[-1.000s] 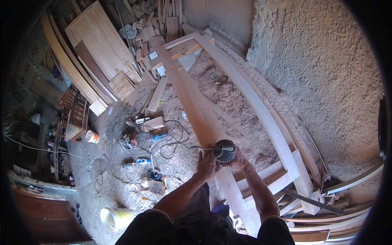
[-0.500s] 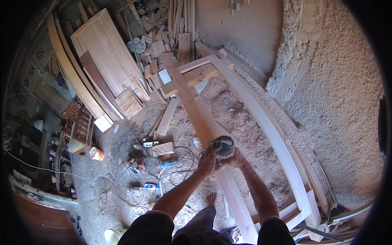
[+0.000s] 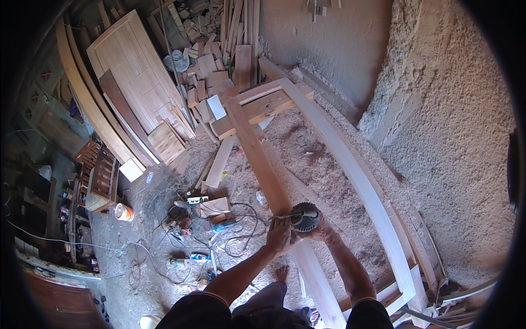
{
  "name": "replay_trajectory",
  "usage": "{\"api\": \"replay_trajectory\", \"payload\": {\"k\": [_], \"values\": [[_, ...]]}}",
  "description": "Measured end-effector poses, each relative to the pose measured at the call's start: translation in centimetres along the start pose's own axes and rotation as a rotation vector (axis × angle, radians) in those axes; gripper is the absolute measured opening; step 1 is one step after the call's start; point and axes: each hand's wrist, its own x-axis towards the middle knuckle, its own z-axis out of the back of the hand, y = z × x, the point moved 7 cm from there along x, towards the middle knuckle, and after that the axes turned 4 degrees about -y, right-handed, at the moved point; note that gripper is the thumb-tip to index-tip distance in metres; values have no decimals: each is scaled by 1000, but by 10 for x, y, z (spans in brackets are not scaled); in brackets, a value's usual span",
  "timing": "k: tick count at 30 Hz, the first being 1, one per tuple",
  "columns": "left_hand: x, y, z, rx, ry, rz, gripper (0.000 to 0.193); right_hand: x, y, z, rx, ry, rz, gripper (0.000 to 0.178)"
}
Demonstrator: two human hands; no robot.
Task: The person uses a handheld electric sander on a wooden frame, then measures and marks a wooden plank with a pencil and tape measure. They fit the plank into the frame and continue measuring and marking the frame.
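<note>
A power tool (image 3: 305,217) with a dark, round, ribbed top rests over the left rail (image 3: 253,148) of a long wooden frame. My left hand (image 3: 280,234) grips the tool's left side, and my right hand (image 3: 322,230) is wrapped round its right side. The tool's underside and most of my fingertips are hidden. Beyond the tool the rail looks darker and orange-brown, while its near part is pale. The frame's right rail (image 3: 350,164) is also pale. At the far end, the frame lies across a thick timber beam (image 3: 274,107).
Cables (image 3: 246,219), a blue hand tool (image 3: 222,225) and a power strip (image 3: 198,200) lie on the floor at left. An orange-white bucket (image 3: 124,212) stands further left. Wood offcuts (image 3: 207,66) and a panelled door (image 3: 137,66) are at the back. Rough wall (image 3: 438,126) rises at right.
The power tool and both my hands have moved a short way toward me along the left rail. My grip looks the same. The whole view has shifted slightly.
</note>
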Motion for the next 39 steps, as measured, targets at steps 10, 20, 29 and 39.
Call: {"api": "replay_trajectory", "payload": {"k": [10,20,29,39], "values": [[48,-21,8,-373,189,258,94,-6,-7,38,212,-227,-234,79],[25,-77,124,-940,-123,258,77,-72,77,29,-220,-227,-348,72],[-87,-78,166,-1000,-269,432,71,-127,108,-34,-387,22,-374,65],[-176,-58,162,-1607,-496,646,73,-127,148,-79,-619,310,-198,60]]}}
